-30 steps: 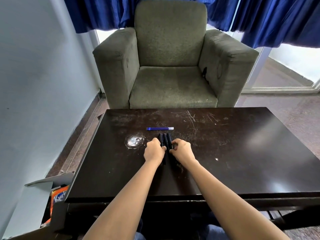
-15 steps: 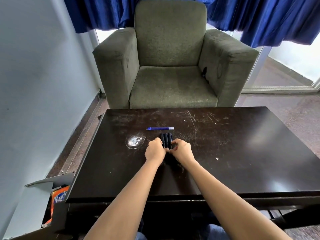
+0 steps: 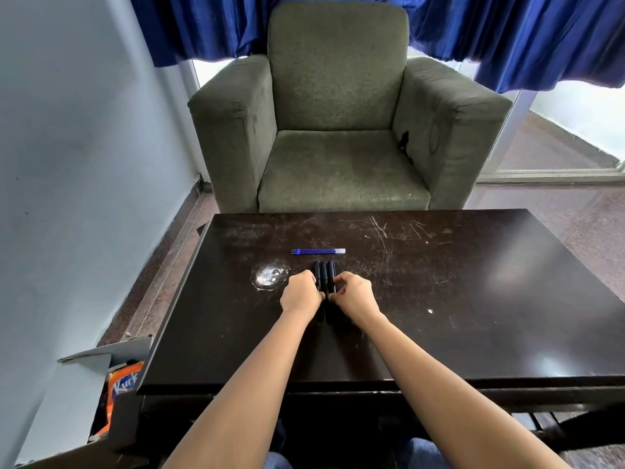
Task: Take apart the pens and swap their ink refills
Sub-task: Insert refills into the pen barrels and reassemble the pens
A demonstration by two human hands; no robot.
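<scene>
Both hands rest on the dark table [image 3: 473,299], either side of a tight row of black pens [image 3: 324,275]. The left hand [image 3: 302,292] is curled nearly into a fist, fingers folded against the left flank of the row. The right hand [image 3: 353,294] is likewise curled, thumb and forefinger bent toward the right flank, touching the outermost pen. Whether either hand truly grips a pen or only presses the row together cannot be told.

The pens lie side by side, touching one another, long axes pointing away from the person. Their far ends show beyond the knuckles; their near ends are hidden between the wrists. Three appear in the row, though the exact count is uncertain.

Blue ink refills [image 3: 318,251] lie crosswise just beyond the pens, apart from them, pale ends to the right. They appear to be a small bundle lying close together. A whitish smudge [image 3: 269,276] marks the tabletop left of the left hand.

The tabletop is glossy, dark brown and scratched, most heavily toward the far edge. Beyond the table stands a grey-green armchair [image 3: 338,130], facing the person. Blue curtains [image 3: 507,35] hang above it before a bright window. A pale wall [image 3: 67,164] runs along the left. An open cardboard box [image 3: 77,401] sits on the floor by the table's near left corner, holding an orange packet [image 3: 123,384].
</scene>
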